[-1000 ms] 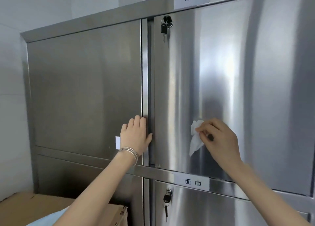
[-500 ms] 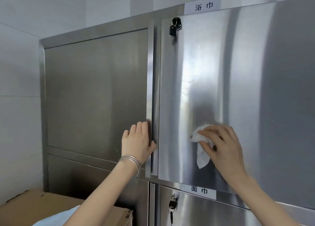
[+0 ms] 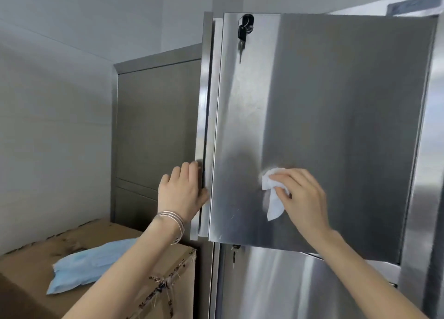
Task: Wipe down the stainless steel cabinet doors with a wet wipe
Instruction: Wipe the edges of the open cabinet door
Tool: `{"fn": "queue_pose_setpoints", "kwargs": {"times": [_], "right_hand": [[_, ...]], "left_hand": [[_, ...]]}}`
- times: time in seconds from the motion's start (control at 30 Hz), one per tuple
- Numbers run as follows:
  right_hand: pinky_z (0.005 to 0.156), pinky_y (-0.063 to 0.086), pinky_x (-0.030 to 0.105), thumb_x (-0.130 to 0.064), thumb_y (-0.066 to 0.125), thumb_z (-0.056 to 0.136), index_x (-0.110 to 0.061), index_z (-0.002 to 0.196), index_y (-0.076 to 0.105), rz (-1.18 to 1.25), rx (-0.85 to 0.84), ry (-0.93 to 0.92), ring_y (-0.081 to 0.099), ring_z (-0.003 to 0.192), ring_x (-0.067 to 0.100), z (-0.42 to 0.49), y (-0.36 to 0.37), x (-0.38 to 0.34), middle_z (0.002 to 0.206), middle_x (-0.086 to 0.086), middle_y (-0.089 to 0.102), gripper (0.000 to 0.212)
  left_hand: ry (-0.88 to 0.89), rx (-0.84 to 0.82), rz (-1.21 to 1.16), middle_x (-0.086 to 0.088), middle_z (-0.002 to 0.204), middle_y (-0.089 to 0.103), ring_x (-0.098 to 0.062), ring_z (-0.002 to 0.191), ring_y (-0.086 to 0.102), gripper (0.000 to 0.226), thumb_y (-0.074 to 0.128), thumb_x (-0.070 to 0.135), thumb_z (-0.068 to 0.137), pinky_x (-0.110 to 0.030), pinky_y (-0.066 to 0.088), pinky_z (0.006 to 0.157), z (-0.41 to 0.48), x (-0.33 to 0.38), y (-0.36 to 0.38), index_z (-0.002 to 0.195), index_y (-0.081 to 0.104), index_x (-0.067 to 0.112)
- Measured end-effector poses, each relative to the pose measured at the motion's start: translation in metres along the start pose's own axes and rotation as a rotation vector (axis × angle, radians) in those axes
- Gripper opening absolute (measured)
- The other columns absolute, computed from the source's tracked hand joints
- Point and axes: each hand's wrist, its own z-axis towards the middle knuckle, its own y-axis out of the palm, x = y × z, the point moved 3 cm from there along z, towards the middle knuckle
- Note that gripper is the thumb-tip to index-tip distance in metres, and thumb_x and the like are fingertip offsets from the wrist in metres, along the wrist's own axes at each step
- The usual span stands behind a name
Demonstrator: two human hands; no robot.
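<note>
The right hand [image 3: 303, 198] pinches the wet wipe [image 3: 271, 193] low against the upper door [image 3: 336, 97]; most steel lies above. The left hand [image 3: 180, 193], fingers together, seemingly steadies its left edge.

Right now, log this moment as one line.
phase: wiping | right hand: holds wet wipe against upper door | left hand: rests on edge strip
</note>
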Motion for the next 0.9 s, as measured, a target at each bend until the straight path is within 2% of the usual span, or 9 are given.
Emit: {"fn": "queue_pose_setpoints", "kwargs": {"times": [0.13,0.33,0.43,0.5,0.57,0.67,0.73,0.83,0.9], "right_hand": [[0.068,0.048,0.033,0.004,0.068,0.071,-0.012,0.085,0.076,0.049,0.066,-0.054,0.066,0.081,0.024,0.013,-0.027,-0.018,0.087,-0.002,0.072,0.023],[0.066,0.051,0.032,0.003,0.066,0.077,-0.009,0.089,0.075,0.23,0.163,-0.125,0.064,0.082,0.025,0.067,-0.049,-0.058,0.09,0.0,0.071,0.02],[0.066,0.051,0.033,0.005,0.067,0.078,-0.007,0.088,0.074,0.303,0.207,-0.222,0.063,0.084,0.025,0.103,-0.058,-0.089,0.093,0.001,0.071,0.017],[0.065,0.051,0.034,0.006,0.067,0.078,-0.005,0.087,0.073,0.336,0.254,-0.288,0.063,0.083,0.026,0.128,-0.063,-0.111,0.093,0.003,0.071,0.016],[0.066,0.052,0.035,0.006,0.065,0.079,-0.005,0.09,0.073,0.375,0.275,-0.311,0.063,0.085,0.027,0.152,-0.068,-0.129,0.094,0.004,0.07,0.018],[0.072,0.052,0.036,0.005,0.066,0.08,-0.005,0.098,0.073,0.374,0.277,-0.304,0.063,0.089,0.028,0.171,-0.069,-0.147,0.098,0.006,0.07,0.022],[0.082,0.051,0.035,0.003,0.068,0.08,-0.005,0.099,0.074,0.378,0.276,-0.299,0.063,0.096,0.029,0.164,-0.067,-0.148,0.102,0.009,0.07,0.021],[0.087,0.052,0.037,0.002,0.067,0.082,-0.005,0.102,0.073,0.35,0.223,-0.374,0.061,0.106,0.031,0.13,-0.06,-0.143,0.112,0.012,0.067,0.022],[0.08,0.055,0.04,0.004,0.065,0.083,-0.006,0.103,0.073,0.34,0.193,-0.426,0.061,0.108,0.029,0.119,-0.057,-0.137,0.113,0.011,0.067,0.023]], "left_hand": [[0.018,0.051,-0.046,-0.01,0.087,0.065,-0.033,0.075,0.065,0.055,0.083,0.021,0.061,-0.039,0.048,0.061,-0.018,0.004,-0.04,0.11,0.063,0.002],[0.05,0.119,-0.138,-0.009,0.113,0.063,-0.031,0.102,0.063,0.071,0.07,0.038,0.084,-0.039,0.049,0.075,-0.023,0.0,-0.091,0.138,0.041,0.002],[0.048,0.131,-0.231,-0.002,0.12,0.06,-0.024,0.109,0.06,0.07,0.06,0.044,0.09,-0.034,0.046,0.078,-0.02,0.007,-0.112,0.144,0.032,0.009],[0.02,0.123,-0.316,0.008,0.112,0.059,-0.018,0.105,0.059,0.061,0.055,0.046,0.092,-0.029,0.041,0.073,-0.018,0.01,-0.122,0.14,0.034,0.016],[-0.017,0.057,-0.433,0.012,0.103,0.059,-0.016,0.098,0.061,0.05,0.055,0.045,0.093,-0.03,0.045,0.075,-0.017,0.012,-0.129,0.132,0.039,0.019],[-0.135,-0.14,-0.838,-0.001,0.099,0.068,-0.019,0.084,0.065,0.028,0.061,0.034,0.094,-0.04,0.053,0.079,-0.014,0.016,-0.131,0.113,0.051,0.017],[-0.221,-0.218,-1.092,0.0,0.093,0.066,-0.013,0.078,0.061,0.02,0.062,0.028,0.093,-0.036,0.05,0.075,-0.016,0.02,-0.131,0.107,0.053,0.018],[-0.214,-0.223,-1.19,-0.01,0.093,0.063,-0.016,0.081,0.057,0.025,0.062,0.029,0.088,-0.042,0.046,0.076,-0.018,0.019,-0.126,0.108,0.053,0.017],[-0.184,-0.213,-1.213,0.003,0.089,0.065,-0.012,0.078,0.057,0.017,0.062,0.024,0.092,-0.032,0.046,0.072,-0.02,0.016,-0.121,0.106,0.053,0.02]]}}
